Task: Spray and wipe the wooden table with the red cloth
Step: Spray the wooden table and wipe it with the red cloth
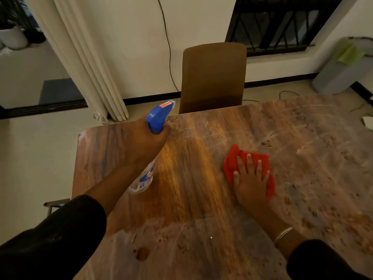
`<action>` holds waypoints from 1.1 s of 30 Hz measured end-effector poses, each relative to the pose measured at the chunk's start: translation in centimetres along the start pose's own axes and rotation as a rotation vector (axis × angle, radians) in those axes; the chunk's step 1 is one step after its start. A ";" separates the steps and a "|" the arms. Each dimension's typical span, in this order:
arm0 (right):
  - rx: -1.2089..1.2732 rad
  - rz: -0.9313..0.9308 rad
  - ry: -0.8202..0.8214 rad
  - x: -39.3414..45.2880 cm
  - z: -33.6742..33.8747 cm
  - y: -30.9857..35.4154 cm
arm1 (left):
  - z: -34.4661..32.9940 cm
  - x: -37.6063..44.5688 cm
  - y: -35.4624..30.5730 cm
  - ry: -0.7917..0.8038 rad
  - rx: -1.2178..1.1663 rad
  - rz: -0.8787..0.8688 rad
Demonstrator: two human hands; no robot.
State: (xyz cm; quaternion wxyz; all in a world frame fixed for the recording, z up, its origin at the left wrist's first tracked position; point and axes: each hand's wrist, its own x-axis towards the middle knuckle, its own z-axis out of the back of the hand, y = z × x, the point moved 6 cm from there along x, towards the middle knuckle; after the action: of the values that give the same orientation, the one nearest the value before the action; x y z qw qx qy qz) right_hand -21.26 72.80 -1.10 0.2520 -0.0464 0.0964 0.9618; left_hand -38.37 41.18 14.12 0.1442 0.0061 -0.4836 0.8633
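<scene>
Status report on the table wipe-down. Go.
Left hand gripping blue-topped clear spray bottle, held above the table. Right hand flat on crumpled red cloth, pressed to brown wooden table. Surface smeared, spotted. No obstructions.

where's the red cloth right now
In the head view, the red cloth lies flat on the wooden table, right of centre, pressed under the right hand.

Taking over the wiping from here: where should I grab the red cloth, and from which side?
Probably take the red cloth at its bunched far-left corner, coming from the left. The right hand lies flat across its middle and near edge, fingers spread, so only that raised fold is free. The left hand grips the spray bottle.
</scene>
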 end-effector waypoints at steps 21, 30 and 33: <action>-0.031 0.741 0.099 7.7 -5.4 22.8 | -0.5 4.0 -0.9 -0.275 0.098 -0.109; 0.030 0.175 0.038 24.3 0.5 8.1 | -0.7 5.0 -0.7 -0.257 0.112 -0.171; 0.032 0.159 0.006 22.8 -0.2 11.4 | -0.1 4.5 -0.3 -0.255 0.113 -0.187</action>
State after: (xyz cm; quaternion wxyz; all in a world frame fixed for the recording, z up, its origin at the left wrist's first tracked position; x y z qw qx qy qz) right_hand -46.67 73.80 -2.62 0.1754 -0.0372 0.1160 0.9769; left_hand -42.60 42.51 14.99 0.1607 0.1686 -0.4462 0.8641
